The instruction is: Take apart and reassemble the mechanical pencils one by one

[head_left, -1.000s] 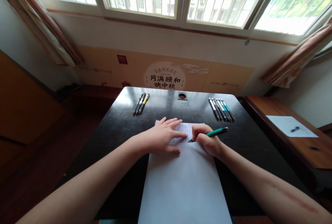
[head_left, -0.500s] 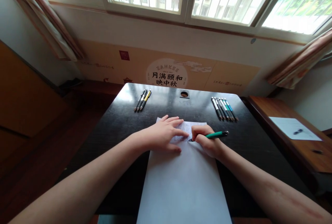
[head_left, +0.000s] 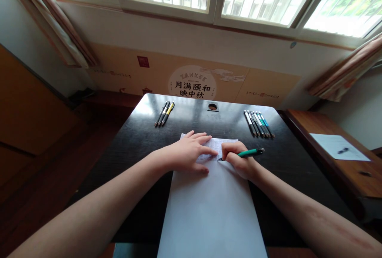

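Observation:
A white sheet of paper (head_left: 210, 206) lies along the middle of a black table (head_left: 140, 146), with small lines of writing at its far end. My left hand (head_left: 186, 154) lies flat on the paper's top left, fingers spread and stretched toward the writing. My right hand (head_left: 238, 160) is closed round a green pen (head_left: 250, 153), whose tip touches the paper just right of my left fingertips.
Three pens (head_left: 164, 113) lie at the table's far left and several more pens (head_left: 258, 123) at the far right. A round hole (head_left: 212, 106) sits at the back edge. A brown side table (head_left: 334, 150) on the right holds a paper (head_left: 338, 146).
The view has shifted slightly; both hands stay on the paper, and the pen tip has moved only a little along the writing line.

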Motion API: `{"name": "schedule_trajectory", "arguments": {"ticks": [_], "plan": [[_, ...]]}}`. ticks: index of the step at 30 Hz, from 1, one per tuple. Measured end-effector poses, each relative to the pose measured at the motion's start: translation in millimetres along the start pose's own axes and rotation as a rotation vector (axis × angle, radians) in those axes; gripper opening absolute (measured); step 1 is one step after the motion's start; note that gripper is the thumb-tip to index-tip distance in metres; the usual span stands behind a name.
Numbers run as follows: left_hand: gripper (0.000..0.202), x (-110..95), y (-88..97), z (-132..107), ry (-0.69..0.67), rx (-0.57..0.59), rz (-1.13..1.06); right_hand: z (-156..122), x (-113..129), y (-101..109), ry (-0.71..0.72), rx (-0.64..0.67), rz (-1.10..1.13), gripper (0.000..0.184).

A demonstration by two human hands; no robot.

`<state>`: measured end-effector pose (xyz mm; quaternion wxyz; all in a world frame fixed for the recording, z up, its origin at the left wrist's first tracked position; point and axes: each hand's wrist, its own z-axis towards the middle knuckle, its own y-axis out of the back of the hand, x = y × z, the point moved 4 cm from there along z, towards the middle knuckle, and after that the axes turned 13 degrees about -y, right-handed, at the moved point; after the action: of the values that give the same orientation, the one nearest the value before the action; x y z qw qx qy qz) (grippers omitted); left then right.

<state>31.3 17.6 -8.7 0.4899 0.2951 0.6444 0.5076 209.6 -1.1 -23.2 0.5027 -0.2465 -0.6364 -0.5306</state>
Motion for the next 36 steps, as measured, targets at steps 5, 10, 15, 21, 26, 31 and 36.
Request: {"name": "schedule_trajectory", "arguments": {"ticks": [5, 10, 15, 21, 26, 31, 36], "plan": [[0.06, 0, 0.2, 0, -0.001, -0.001, -0.003, 0, -2, 1, -0.012, -0.009, -0.021, 0.011], [0.06, 0, 0.4, 0, 0.004, -0.01, -0.009, 0, -4, 1, -0.004, -0.008, -0.032, 0.012], [0.06, 0, 0.2, 0, 0.01, 0.002, 0.001, 0, -6, 2, -0.001, -0.021, -0.041, 0.012], [0.06, 1, -0.6, 0, 0.009, -0.014, -0.009, 0, -6, 2, -0.001, -0.027, -0.04, 0.013], [0.061, 0, 0.3, -1, 0.008, -0.009, -0.006, -2, -7, 2, -0.006, -0.036, 0.007, 0.011], [0.066, 1, 2.7, -2, 0.018, 0.002, 0.006, -8, -13, 33, 0.05, -0.443, 0.193, 0.01], [0.064, 5, 1.9, -3, 0.014, -0.024, 0.049, -12, 6, 64, 0.254, -0.603, 0.051, 0.033]]}}
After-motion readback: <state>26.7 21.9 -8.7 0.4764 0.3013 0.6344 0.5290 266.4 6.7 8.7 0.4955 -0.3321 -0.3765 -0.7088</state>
